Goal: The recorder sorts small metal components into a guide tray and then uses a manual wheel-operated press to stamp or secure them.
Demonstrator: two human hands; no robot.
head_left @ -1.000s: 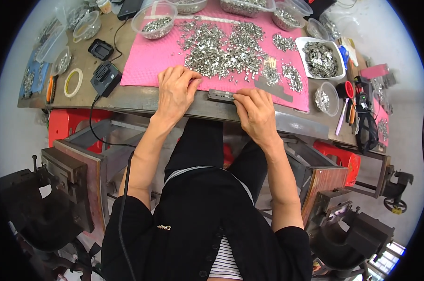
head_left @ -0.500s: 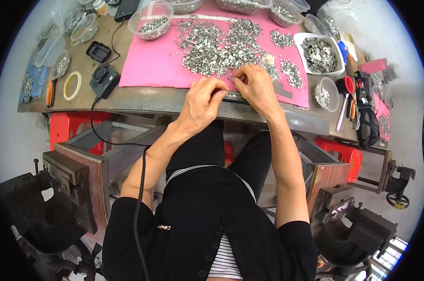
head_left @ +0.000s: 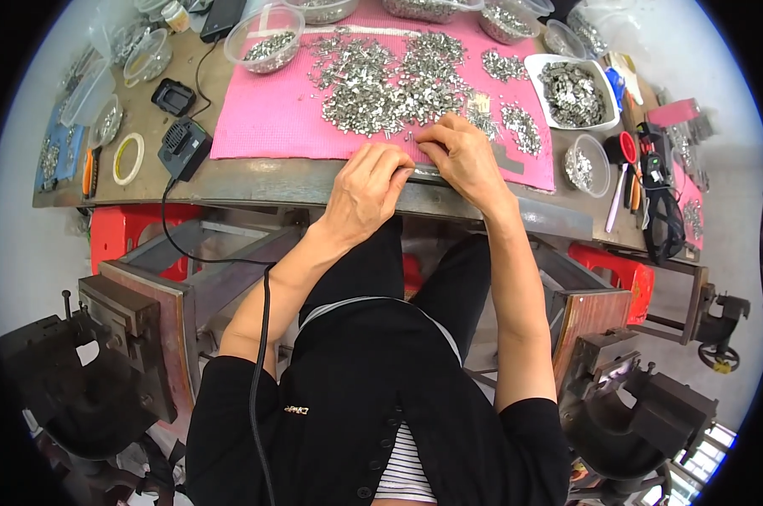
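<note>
My left hand is at the table's front edge, its thumb and fingers pinched together. Whatever lies in that pinch is too small or hidden to make out. Just to the right, my right hand is also closed in a pinch, with its fingertips close to the loose small metal parts heaped on the pink mat. A narrow dark metal strip with shiny bits along it shows between the hands, partly covered by the right one.
Beyond the mat stand clear plastic tubs, one of them a round bowl of parts. At the right are a white tray, a small clear cup and a red-headed tool. To the left sit a black charger and a tape roll.
Both hands stay at nearly the same place. My left hand has turned slightly, and its fingertips are a little closer to the strip. The whole view has shifted slightly.
</note>
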